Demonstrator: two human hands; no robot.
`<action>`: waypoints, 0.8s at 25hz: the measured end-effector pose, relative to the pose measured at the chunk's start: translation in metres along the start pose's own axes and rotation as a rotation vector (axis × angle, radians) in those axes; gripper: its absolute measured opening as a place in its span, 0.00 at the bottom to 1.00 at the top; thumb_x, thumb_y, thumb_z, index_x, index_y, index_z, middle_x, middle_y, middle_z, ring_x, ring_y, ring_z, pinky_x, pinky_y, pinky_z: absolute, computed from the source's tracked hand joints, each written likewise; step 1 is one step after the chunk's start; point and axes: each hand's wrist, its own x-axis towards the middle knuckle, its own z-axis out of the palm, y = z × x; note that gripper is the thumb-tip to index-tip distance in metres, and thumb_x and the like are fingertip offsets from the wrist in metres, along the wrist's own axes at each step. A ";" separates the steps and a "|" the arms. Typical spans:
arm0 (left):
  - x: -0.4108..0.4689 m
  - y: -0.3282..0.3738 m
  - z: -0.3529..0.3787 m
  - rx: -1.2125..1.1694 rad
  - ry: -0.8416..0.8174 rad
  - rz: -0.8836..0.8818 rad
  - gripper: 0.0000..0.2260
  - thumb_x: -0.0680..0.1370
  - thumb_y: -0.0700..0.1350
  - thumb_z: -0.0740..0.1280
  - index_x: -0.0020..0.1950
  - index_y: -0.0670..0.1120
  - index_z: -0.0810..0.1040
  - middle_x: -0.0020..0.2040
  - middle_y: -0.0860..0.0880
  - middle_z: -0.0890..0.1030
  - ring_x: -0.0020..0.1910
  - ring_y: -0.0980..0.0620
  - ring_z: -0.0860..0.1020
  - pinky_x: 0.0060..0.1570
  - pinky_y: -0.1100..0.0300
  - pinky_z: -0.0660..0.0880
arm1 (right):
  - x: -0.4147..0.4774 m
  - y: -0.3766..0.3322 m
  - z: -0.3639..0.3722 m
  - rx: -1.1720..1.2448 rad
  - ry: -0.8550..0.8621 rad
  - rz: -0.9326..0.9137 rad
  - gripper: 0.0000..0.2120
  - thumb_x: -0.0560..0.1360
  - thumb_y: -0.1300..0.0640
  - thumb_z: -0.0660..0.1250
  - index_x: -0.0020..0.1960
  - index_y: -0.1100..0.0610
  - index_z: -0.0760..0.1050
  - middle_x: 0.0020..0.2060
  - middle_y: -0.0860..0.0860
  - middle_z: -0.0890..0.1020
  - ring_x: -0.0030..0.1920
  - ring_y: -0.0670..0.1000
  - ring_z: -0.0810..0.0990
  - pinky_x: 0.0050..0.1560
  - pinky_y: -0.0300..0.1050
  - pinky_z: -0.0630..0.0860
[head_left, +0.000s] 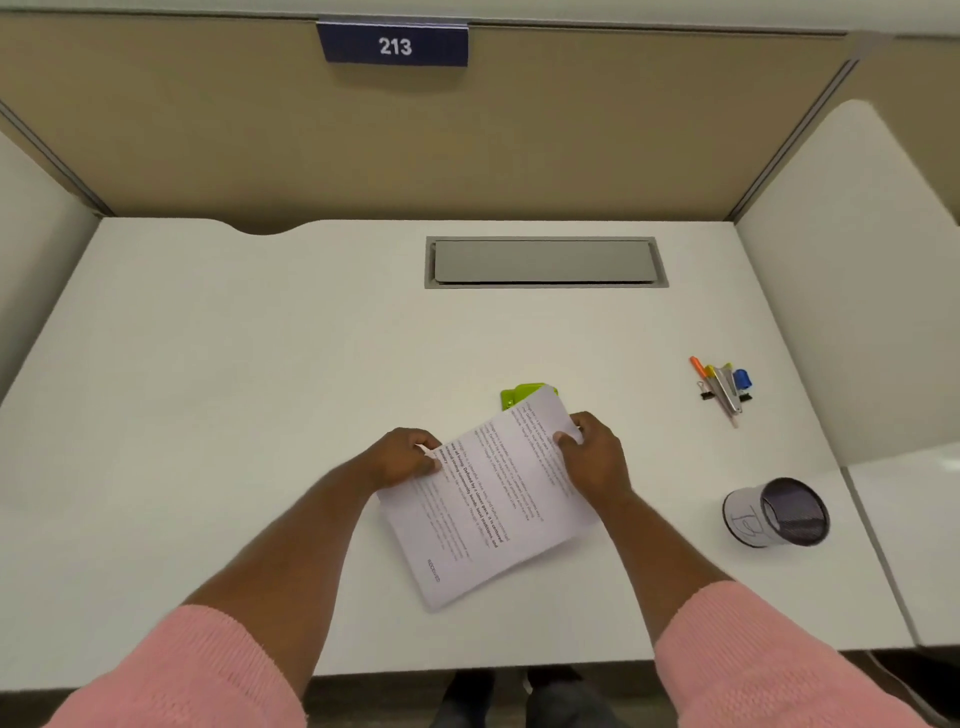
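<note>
A thin stack of printed white paper sheets (483, 509) lies tilted over the middle of the white desk (260, 364). My left hand (402, 457) pinches the stack's left edge near the top. On the right edge, my right hand (592, 454) grips the upper corner, thumb on top of the page. A green stapler-like object (519, 395) peeks out from behind the top corner of the sheets, mostly hidden.
A small heap of markers, binder clips and a blue cap (724, 387) lies at the right. A mesh pen cup (776, 512) lies on its side near the right edge. A grey cable hatch (543, 262) sits at the back; partition walls surround the desk.
</note>
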 end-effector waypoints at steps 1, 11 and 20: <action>0.003 0.001 0.002 -0.030 0.014 -0.032 0.07 0.75 0.41 0.73 0.52 0.45 0.82 0.43 0.49 0.83 0.40 0.53 0.81 0.36 0.64 0.74 | 0.000 0.007 -0.004 0.007 0.020 0.018 0.07 0.77 0.55 0.66 0.55 0.54 0.77 0.48 0.49 0.83 0.47 0.53 0.80 0.45 0.43 0.71; 0.025 -0.007 0.038 -0.459 0.294 -0.129 0.14 0.79 0.33 0.64 0.60 0.44 0.82 0.46 0.40 0.82 0.42 0.42 0.80 0.50 0.43 0.82 | 0.000 0.062 -0.015 0.053 0.083 0.234 0.09 0.78 0.53 0.68 0.55 0.56 0.75 0.49 0.52 0.83 0.50 0.56 0.82 0.46 0.44 0.72; 0.051 -0.006 0.042 -0.180 0.337 -0.021 0.12 0.79 0.34 0.64 0.54 0.44 0.86 0.56 0.47 0.85 0.56 0.51 0.80 0.61 0.58 0.73 | 0.016 0.069 -0.029 -0.052 -0.057 0.097 0.36 0.76 0.56 0.68 0.78 0.40 0.58 0.69 0.50 0.76 0.67 0.55 0.77 0.67 0.49 0.72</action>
